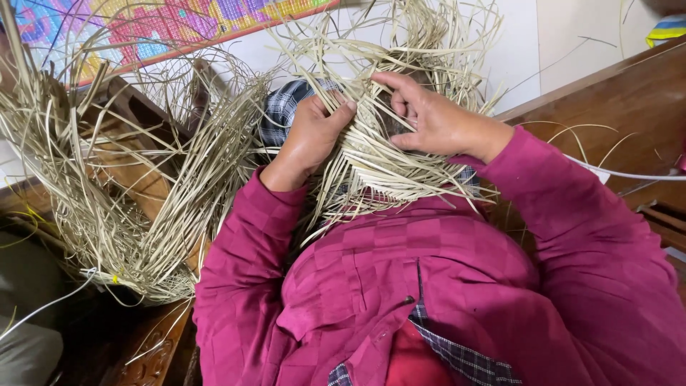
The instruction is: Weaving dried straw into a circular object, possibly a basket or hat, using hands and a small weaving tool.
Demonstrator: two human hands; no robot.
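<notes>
Straw strips, pale, flat, stiff, plaited into woven panel on lap, loose ends fanning upward. Left hand fingers curled, gripping strands at panel's left edge. Right hand fingers bent, pinching strands at panel's upper right; fingertips partly buried in straw. Loose strip bundle tangled in loop at left, over carved wooden furniture. Magenta checked sleeves. Panel's lower edge hidden by shirt.
</notes>
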